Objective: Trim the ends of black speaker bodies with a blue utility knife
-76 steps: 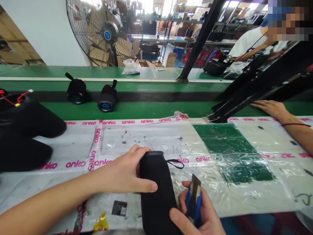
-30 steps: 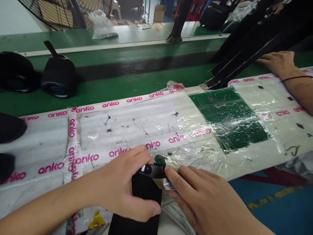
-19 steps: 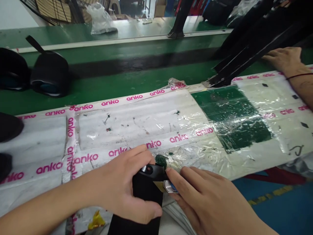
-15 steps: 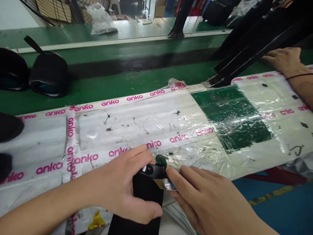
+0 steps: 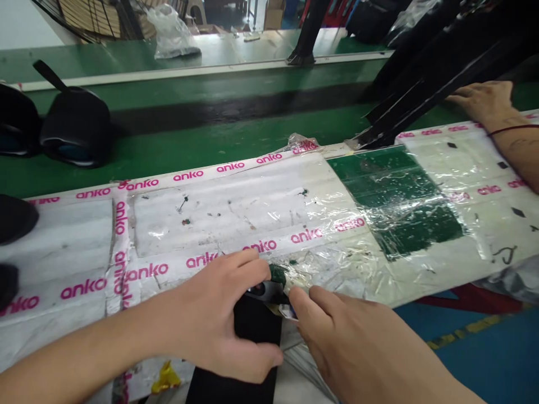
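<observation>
My left hand (image 5: 229, 314) is bent around the top of a flat black piece (image 5: 236, 370), thumb lying across its face and fingers over the far end. A glossy dark end part (image 5: 267, 292) with a small round hole shows between my hands. My right hand (image 5: 349, 331) is closed at the right corner of that end. Under its fingertips a small shiny silvery bit (image 5: 288, 312) peeks out, mostly hidden, so I cannot tell its kind. The black piece slants down toward my lap, beside the bench edge.
The bench front (image 5: 236, 207) is covered with white sheet and pink-lettered "anko" tape. Black speakers (image 5: 76, 129) stand on the green surface at left. A dark slanted post (image 5: 404, 106) rises at right, near another person's hand (image 5: 484, 101). A yellow scrap (image 5: 166, 377) lies bottom left.
My right hand has shifted slightly and now covers more of the silvery bit. The left hand has moved a little to the right on the black piece.
</observation>
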The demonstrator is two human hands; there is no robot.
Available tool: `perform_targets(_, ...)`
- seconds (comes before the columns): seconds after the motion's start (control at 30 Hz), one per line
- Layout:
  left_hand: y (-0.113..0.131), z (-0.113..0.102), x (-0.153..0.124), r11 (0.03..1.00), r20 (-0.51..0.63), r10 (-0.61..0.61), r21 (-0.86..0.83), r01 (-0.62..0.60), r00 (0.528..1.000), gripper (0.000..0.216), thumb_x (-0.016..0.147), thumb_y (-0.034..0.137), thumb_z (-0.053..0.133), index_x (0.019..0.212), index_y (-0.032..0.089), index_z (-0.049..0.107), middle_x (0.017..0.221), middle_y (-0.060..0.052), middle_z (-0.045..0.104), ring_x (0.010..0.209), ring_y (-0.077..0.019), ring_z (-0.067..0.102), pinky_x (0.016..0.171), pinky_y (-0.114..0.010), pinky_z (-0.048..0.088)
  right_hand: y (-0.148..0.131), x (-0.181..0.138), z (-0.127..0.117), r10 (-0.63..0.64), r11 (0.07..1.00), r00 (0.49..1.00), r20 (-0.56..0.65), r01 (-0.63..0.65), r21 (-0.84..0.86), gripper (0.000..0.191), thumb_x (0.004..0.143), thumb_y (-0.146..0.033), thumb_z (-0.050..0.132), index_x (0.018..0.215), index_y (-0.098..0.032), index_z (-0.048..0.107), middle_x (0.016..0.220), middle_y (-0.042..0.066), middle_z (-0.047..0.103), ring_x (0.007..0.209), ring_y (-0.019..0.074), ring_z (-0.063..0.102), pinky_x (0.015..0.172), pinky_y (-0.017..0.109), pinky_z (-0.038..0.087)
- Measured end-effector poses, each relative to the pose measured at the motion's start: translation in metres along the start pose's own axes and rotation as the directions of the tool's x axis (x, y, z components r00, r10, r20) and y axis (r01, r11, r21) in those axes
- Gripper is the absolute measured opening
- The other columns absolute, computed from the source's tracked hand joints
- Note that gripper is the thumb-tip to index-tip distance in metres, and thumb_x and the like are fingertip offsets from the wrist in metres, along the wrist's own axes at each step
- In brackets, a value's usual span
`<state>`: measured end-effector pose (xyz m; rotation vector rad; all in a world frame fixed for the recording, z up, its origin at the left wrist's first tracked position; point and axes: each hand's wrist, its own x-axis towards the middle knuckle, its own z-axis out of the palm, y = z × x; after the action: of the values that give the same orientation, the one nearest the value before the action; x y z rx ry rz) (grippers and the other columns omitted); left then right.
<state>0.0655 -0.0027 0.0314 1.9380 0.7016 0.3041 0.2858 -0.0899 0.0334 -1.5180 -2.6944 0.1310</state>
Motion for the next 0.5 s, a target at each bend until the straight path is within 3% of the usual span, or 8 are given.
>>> perform_targets(0.13, 0.002, 0.000, 0.001, 0.997, 0.031, -0.065, 0.034, 0.064, 0.997, 0.038, 0.067, 0.031, 0.076, 0.078, 0.023, 0.040, 0.081, 0.003, 0.044, 0.072, -0.0166, 0.045, 0.062, -0.031, 0.035, 0.001, 0.007, -0.013, 0.021, 1.000, 0.995, 0.094, -0.022, 0.017, 0.042, 0.058, -0.002, 0.059, 0.092, -0.025, 0.052, 0.060, -0.002, 0.058, 0.037, 0.0231, 0.057, 0.042, 0.033, 0.012)
perform_targets(0.23, 0.006, -0.001, 0.000, 0.992, 0.048, -0.107, 0.068, 0.104, 0.993, 0.035, 0.070, 0.034, 0.075, 0.079, 0.022, 0.043, 0.081, 0.003, 0.045, 0.071, -0.0168, 0.046, 0.061, -0.031, 0.035, 0.005, 0.009, -0.024, -0.028, 0.998, 0.991, 0.131, 0.021, 0.059, 0.024, 0.079, -0.006, 0.059, 0.087, -0.027, 0.050, 0.059, -0.004, 0.059, 0.039, 0.0212, 0.058, 0.039, 0.034, 0.018)
perform_targets(0.3, 0.010, -0.002, -0.003, 0.986, 0.023, -0.126, 0.112, 0.123, 0.992, 0.036, 0.071, 0.036, 0.075, 0.079, 0.023, 0.043, 0.082, 0.003, 0.047, 0.071, -0.0172, 0.046, 0.061, -0.031, 0.037, 0.008, 0.003, -0.028, -0.013, 0.993, 0.998, 0.068, 0.005, 0.117, 0.012, 0.097, -0.015, 0.050, 0.096, -0.026, 0.053, 0.066, -0.003, 0.064, 0.046, 0.0200, 0.063, 0.039, 0.033, 0.033)
perform_targets(0.4, 0.016, -0.006, -0.010, 0.953, -0.059, -0.202, 0.219, 0.210, 0.978, 0.038, 0.077, 0.043, 0.072, 0.077, 0.024, 0.039, 0.081, 0.002, 0.050, 0.068, -0.0181, 0.047, 0.059, -0.031, 0.037, 0.009, -0.019, -0.024, 0.164, 0.940, 0.979, -0.117, -0.119, 0.319, 0.016, 0.108, -0.026, 0.043, 0.117, -0.027, 0.055, 0.083, 0.001, 0.074, 0.063, 0.0189, 0.073, 0.048, 0.027, 0.051)
perform_targets(0.5, 0.023, -0.013, -0.017, 0.902, -0.115, -0.280, 0.309, 0.303, 0.953, 0.039, 0.080, 0.051, 0.070, 0.079, 0.024, 0.041, 0.083, 0.000, 0.053, 0.069, -0.0204, 0.051, 0.056, -0.032, 0.037, -0.002, -0.039, -0.007, 0.395, 0.776, 0.916, -0.070, -0.292, 0.559, 0.024, 0.105, -0.040, 0.055, 0.126, -0.031, 0.062, 0.092, 0.005, 0.078, 0.071, 0.0229, 0.076, 0.050, 0.025, 0.056)
